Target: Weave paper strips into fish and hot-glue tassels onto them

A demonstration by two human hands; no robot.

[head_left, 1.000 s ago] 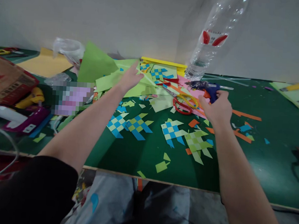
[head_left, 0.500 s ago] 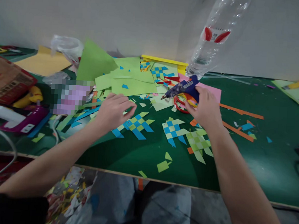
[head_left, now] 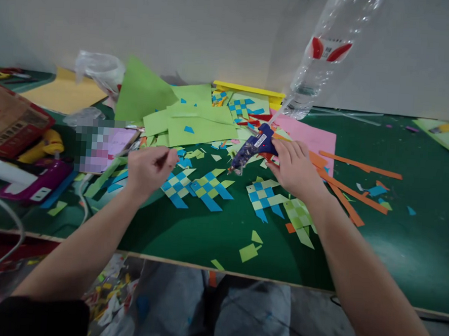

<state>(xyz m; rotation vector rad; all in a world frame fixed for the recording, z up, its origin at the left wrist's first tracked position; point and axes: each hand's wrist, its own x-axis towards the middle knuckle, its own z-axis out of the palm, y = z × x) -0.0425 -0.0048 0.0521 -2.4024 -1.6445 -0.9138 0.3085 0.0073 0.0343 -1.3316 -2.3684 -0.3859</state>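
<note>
My right hand (head_left: 295, 167) is wrapped round the handle of a dark blue glue gun (head_left: 251, 148). The gun's nozzle points down and left, over the paper scraps, and a glue stick comes out of its back. My left hand (head_left: 150, 172) is closed, its fingers curled in; whatever they may hold is hidden. Beside it lie two woven paper fish, a blue and pale green fish (head_left: 177, 187) and a blue and yellow-green fish (head_left: 211, 189). Below the right hand lie another blue and pale green fish (head_left: 263, 196) and an all-green fish (head_left: 299, 215), partly covered by my wrist.
Green paper sheets (head_left: 202, 128) and pink paper (head_left: 310, 135) lie at the back, near a leaning plastic bottle (head_left: 318, 67). Orange strips (head_left: 360, 191) spread to the right. On the left are a phone (head_left: 113, 148), a purple and white tool (head_left: 37, 179) and a cardboard box (head_left: 14, 119).
My right hand has moved left and down with the glue gun, whose nozzle has come nearer the fish. My left hand has drawn back to the left, uncovering the leftmost fish.
</note>
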